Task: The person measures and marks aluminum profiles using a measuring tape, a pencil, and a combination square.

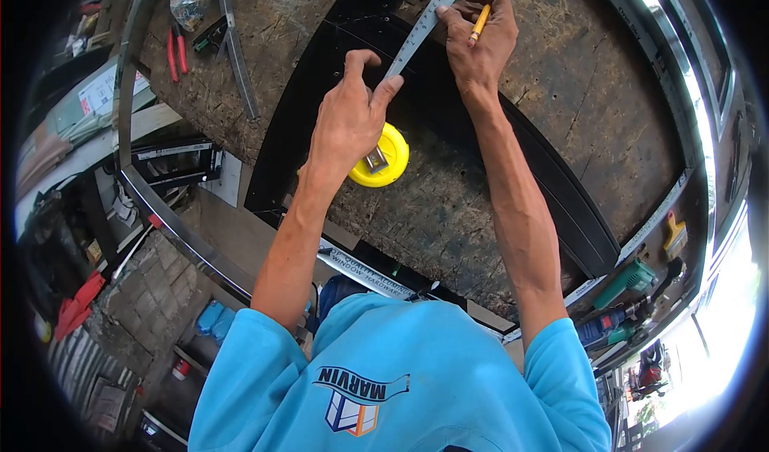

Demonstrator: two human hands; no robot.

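Note:
A yellow pencil is gripped in my right hand, its pink eraser pointing down toward me. That hand's thumb presses at the edge of a steel ruler, which slants across a black aluminum profile. My left hand has thumb and index finger apart, the thumb tip right at the ruler's near end. Partly covered by this hand, a round yellow tape measure with a metal clip lies beside the profile. A second black profile runs under my right forearm.
The worn wooden bench carries red-handled pliers, metal strips and a clear plastic bag. Shiny metal trim curves around its edge. At the right edge are a paintbrush and a green power tool.

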